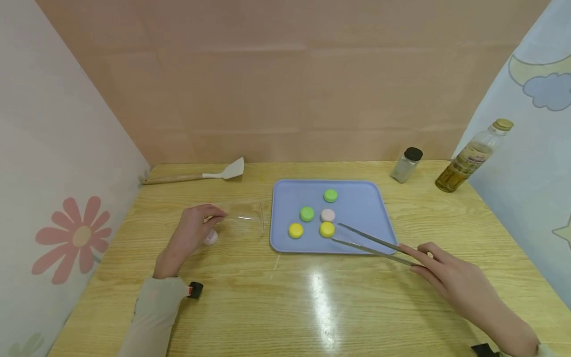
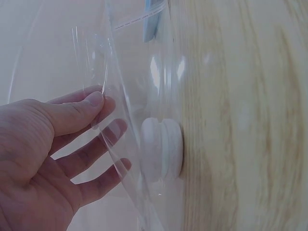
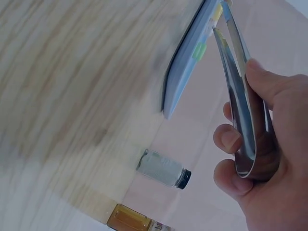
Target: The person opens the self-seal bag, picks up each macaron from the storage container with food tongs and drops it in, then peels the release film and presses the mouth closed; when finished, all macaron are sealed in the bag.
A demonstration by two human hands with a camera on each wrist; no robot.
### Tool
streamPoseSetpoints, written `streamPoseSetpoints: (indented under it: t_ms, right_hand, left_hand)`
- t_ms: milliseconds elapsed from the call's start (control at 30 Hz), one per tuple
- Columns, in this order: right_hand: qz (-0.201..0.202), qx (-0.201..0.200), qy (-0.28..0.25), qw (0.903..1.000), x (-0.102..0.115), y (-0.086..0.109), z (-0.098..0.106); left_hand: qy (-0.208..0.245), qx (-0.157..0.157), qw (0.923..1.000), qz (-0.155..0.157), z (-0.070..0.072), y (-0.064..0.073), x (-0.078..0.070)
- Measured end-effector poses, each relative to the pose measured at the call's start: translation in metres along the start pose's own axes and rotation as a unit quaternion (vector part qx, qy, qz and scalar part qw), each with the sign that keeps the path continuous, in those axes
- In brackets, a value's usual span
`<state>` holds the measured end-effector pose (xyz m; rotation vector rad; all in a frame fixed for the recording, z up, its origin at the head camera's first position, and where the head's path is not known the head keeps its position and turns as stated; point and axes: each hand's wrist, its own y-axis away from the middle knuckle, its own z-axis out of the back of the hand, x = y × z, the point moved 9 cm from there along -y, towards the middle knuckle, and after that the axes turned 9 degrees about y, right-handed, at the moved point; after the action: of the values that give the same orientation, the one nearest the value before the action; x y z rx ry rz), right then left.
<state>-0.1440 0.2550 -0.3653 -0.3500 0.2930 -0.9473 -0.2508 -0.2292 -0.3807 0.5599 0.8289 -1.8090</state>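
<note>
My left hand (image 1: 192, 233) pinches the edge of a clear plastic bag (image 1: 245, 217) between thumb and forefinger. Its other fingers spread behind the film in the left wrist view. A pale pink macaron (image 2: 161, 149) shows through the film, low against the wooden table. My right hand (image 1: 459, 275) grips metal tongs (image 3: 236, 96), their arms apart. The tong tips reach over a blue tray (image 1: 361, 191), beside a yellow macaron (image 1: 327, 229). Also on the tray are another yellow macaron (image 1: 296, 230), two green macarons (image 1: 307, 214) and a pink macaron (image 1: 327, 215).
Behind the left hand lies a white spatula (image 1: 232, 169) with a wooden handle. At the back right stand a black-capped jar (image 1: 405, 167) and a bottle of amber liquid (image 1: 466, 161). Walls border the wooden table (image 1: 250, 307) at the back and both sides.
</note>
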Motion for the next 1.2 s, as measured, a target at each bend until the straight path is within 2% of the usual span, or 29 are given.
streamPoseSetpoints:
  t_ms: [300,733,1200]
  right_hand:
    - [0.004,0.012,-0.009,0.9999,0.000,-0.002,-0.010]
    - [0.011,0.013,-0.045,0.9988,0.008,-0.018,-0.022]
    - [0.050,-0.056,-0.013,0.9971,0.017,-0.022,-0.010]
  left_hand:
    - [-0.002,-0.002,1.0000,-0.007,0.000,0.000,0.001]
    - [-0.005,0.002,1.0000,-0.007,-0.001,0.000,0.001]
    - [0.000,0.010,0.9999,-0.003,-0.002,-0.001,0.002]
